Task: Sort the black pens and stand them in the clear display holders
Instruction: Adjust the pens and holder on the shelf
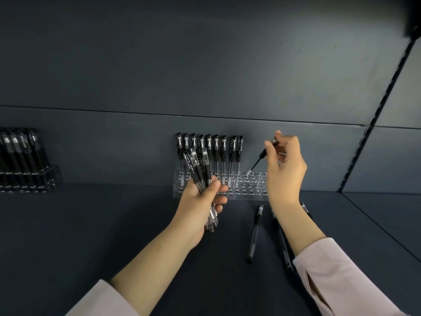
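Loose pens (255, 233) lie flat on shelf (114, 224) by right forearm. Left hand (200, 201) fist-grips pen bundle (198, 170), caps up. Right hand (284, 172), raised, pinches single pen (257, 163), tilted, tip at clear holder (250, 191) hole. Standing pens (209, 149) fill back row.

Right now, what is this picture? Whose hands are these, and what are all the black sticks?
There is no machine here, just a person. The picture comes from a camera worn on their head, looking down at their own hands. The left hand grips a bunch of black pens. The right hand pinches one pen, tilted, with its tip down at the clear holder. A row of pens stands along the holder's back. Some loose pens lie on the dark shelf. Far left, another holder is full of pens.
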Available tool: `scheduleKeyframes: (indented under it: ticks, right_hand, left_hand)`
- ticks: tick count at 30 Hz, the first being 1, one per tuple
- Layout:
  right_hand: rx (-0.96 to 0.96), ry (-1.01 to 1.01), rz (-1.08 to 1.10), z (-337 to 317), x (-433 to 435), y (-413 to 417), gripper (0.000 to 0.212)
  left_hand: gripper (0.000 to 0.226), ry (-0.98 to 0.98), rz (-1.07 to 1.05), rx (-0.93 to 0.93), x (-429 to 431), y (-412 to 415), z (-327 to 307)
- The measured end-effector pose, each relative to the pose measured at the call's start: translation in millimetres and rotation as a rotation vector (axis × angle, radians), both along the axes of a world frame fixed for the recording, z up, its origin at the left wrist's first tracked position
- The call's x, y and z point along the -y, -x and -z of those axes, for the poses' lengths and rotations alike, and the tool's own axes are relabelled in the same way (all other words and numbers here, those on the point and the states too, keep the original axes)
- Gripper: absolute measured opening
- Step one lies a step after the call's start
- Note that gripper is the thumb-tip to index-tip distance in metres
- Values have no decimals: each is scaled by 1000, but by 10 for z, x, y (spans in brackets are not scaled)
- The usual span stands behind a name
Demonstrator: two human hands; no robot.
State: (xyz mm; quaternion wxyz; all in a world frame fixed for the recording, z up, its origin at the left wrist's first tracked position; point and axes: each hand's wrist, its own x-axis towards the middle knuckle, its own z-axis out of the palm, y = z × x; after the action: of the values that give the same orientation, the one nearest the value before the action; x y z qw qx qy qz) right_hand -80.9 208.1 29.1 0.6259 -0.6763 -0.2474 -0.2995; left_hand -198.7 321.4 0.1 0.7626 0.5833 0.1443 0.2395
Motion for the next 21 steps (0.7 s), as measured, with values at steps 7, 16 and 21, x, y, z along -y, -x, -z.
scheduleKeyframes:
  ticks: [7,16,21]
  right_hand:
    - [15,-35,11,-27,-30,1,8]
    - [154,159,43,79,-62,-141,27]
    - [336,490,140,187,-111,-230,51]
  left_hand:
    - [16,-149,-78,-50,-34,-27,30]
    - [14,-78,-57,-46,-1,-37,21]
    - [12,-32,-51,-36,24,-37,-7]
